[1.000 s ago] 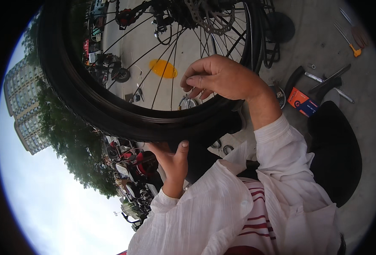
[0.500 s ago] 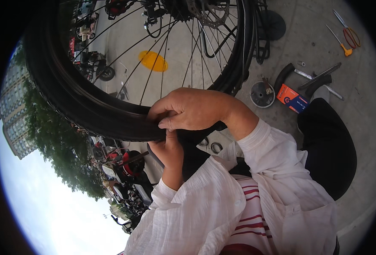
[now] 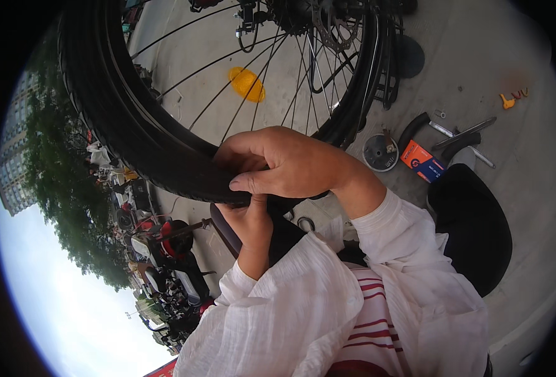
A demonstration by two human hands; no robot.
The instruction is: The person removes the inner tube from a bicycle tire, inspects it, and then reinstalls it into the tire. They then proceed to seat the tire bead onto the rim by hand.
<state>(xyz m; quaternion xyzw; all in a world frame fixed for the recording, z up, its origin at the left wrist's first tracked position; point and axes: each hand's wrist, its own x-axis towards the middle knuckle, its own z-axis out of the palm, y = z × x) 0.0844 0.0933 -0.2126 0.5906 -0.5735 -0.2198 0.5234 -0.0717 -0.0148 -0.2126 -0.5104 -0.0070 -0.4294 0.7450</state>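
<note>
A black bicycle tyre (image 3: 133, 132) on a spoked wheel fills the upper left. My right hand (image 3: 284, 160) reaches in from the right and wraps over the tyre's lowest part, fingers curled around its tread. My left hand (image 3: 248, 221) comes up from below and presses against the underside of the same stretch, mostly hidden by the right hand. Both arms wear white sleeves. An orange reflector (image 3: 247, 84) sits on the spokes, and a brake disc (image 3: 328, 25) shows at the hub.
On the concrete to the right lie a round metal part (image 3: 379, 152), an orange box (image 3: 423, 161), a black curved tube (image 3: 412, 129), long metal tools (image 3: 465, 131) and a small orange tool (image 3: 509, 99). A black seat (image 3: 472, 223) is at right. Parked scooters (image 3: 168, 264) stand at left.
My right hand has moved from the rim among the spokes out over the tyre and closed around it. My left hand has come up against the tyre from below.
</note>
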